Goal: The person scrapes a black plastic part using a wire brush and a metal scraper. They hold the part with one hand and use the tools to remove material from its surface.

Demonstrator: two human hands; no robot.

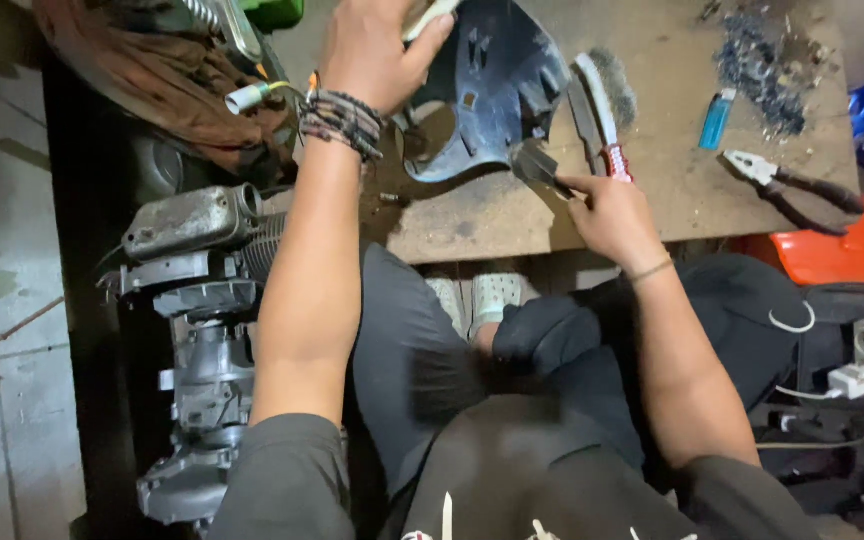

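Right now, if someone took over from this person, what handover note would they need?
Left hand: steadies the dark blue plastic panel on the wooden board, fingers around a pale object at its top edge.
Right hand: holds a small brush against the panel's lower edge.
Nearby: wire brush, blue lighter, pliers.
Done or left: cannot tell.

dark blue plastic panel (497, 80) (curved), flat on bench

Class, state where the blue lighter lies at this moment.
In the head view, the blue lighter lies on the wooden board, upper right, between the wire brush and the pliers.
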